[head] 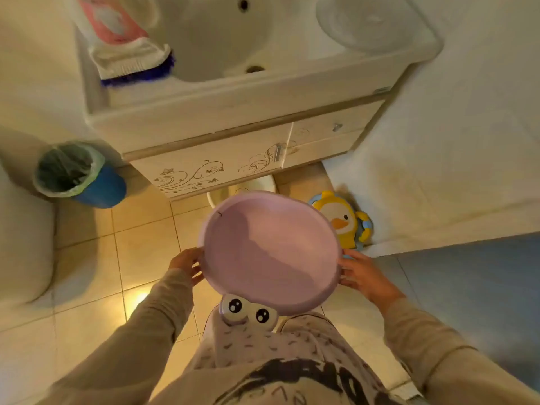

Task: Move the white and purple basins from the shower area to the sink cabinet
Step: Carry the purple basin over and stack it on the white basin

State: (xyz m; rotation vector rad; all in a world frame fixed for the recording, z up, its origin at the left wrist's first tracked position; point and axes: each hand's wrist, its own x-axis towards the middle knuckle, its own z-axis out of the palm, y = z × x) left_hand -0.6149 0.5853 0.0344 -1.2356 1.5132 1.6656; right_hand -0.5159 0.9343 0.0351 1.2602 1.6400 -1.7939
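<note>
I hold a round purple basin (270, 249) in front of me, above the tiled floor and just short of the sink cabinet (222, 165). My left hand (188, 266) grips its left rim and my right hand (362, 274) grips its right rim. A white basin (242, 190) sits on the floor under the cabinet, mostly hidden by the purple one. The cabinet's doors are closed.
A blue bin (81, 176) with a green liner stands left of the cabinet. A yellow duck toy seat (342, 219) leans against the white wall on the right. The sink (216, 42) holds a towel and brush at its left edge. A blue mat (473, 282) lies right.
</note>
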